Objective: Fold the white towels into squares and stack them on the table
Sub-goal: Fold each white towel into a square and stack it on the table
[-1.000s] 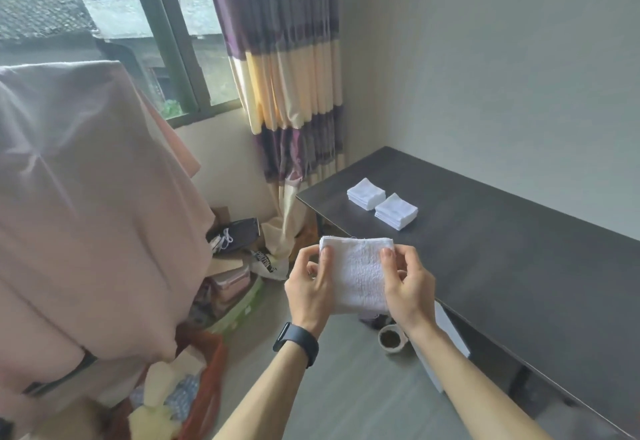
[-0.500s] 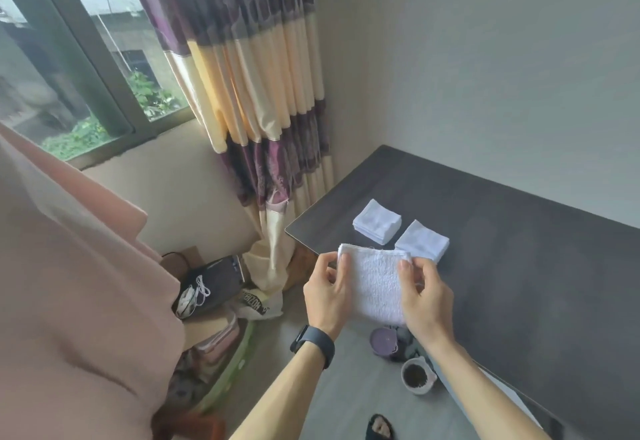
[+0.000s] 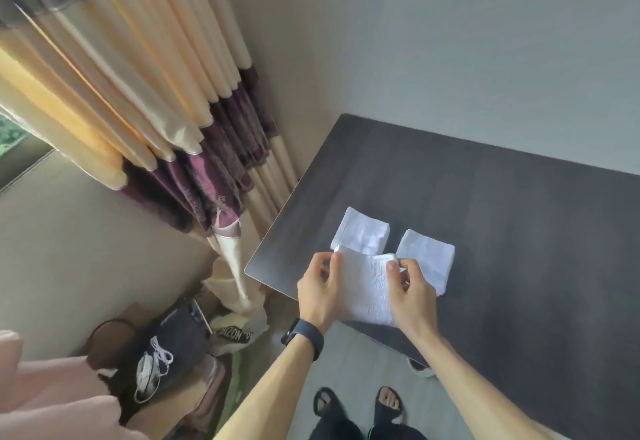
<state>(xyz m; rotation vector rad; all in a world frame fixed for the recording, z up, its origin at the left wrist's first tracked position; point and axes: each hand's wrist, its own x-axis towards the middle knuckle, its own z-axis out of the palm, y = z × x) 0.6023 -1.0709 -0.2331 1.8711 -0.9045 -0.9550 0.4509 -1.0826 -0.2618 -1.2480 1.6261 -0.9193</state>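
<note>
On the floor below the striped curtain (image 3: 156, 93), a crumpled pale bag (image 3: 235, 335) is showing the dark letters "BIZON"; the letters after them are sinking into a crease and cannot be read. Just beside it a dark shoe (image 3: 157, 363) with white laces is lying among other clutter.

Both bare forearms are reaching forward from the bottom of the view, the left one wearing a dark wristband (image 3: 304, 334). The left hand (image 3: 320, 292) is pinching the upper left corner of the held towel (image 3: 367, 287), thumb on the near face and fingers curling behind. The right hand (image 3: 412, 296) is pinching the upper right corner the same way, its thumb lying flat on the cloth. Between the two grips the white towel is hanging in a narrow folded panel over the near edge of the dark table (image 3: 502, 197); whether it is touching the tabletop cannot be told.

Beyond the hands, the left folded towel (image 3: 362, 231) and the right folded towel (image 3: 427, 256) are lying on the table as white squares, side by side with a gap between them, near its left end. The right hand is partly covering the right one.

A pair of dark sandals (image 3: 360, 401) is showing on the floor between the arms, and a pink cloth (image 3: 52, 398) is filling the lower left corner
</note>
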